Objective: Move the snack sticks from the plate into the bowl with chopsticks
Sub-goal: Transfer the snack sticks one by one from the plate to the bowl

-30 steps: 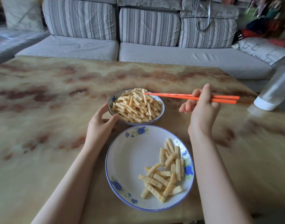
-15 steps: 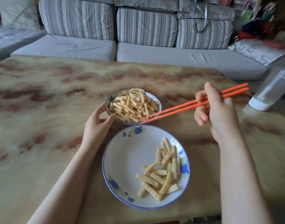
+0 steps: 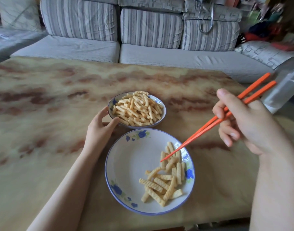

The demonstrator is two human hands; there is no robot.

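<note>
**Chopsticks (image 3: 209,125) lowered to the snack sticks (image 3: 163,185) on the plate (image 3: 126,157)**

The right hand (image 3: 248,129) grasps the orange chopsticks about midway along, thumb laid over them and fingers curled beneath; the pair slants down and leftward from above the counter's (image 3: 43,114) right edge, the two sticks closed together at their tips; the tips lie over the far-right part of the pile on the plate, though whether they touch a stick or hang just above it I cannot tell; nothing is caught between them.

The snack sticks, pale and ridged, lie heaped in the right half of the blue-flowered plate, whose left half is bare; the plate stands close to the counter's near edge; just beyond it, toward the middle of the counter, stands the smaller blue-flowered bowl (image 3: 113,101), piled to its rim with more of the same sticks; the bowl's near side and the plate's far rim lie very close.

The left hand (image 3: 99,129) holds the bowl on its near-left side, thumb and forefinger curved round its wall.

Past the far edge runs a grey striped sofa (image 3: 159,59); at the right edge a blurred, translucent container (image 3: 283,95) shows.
</note>
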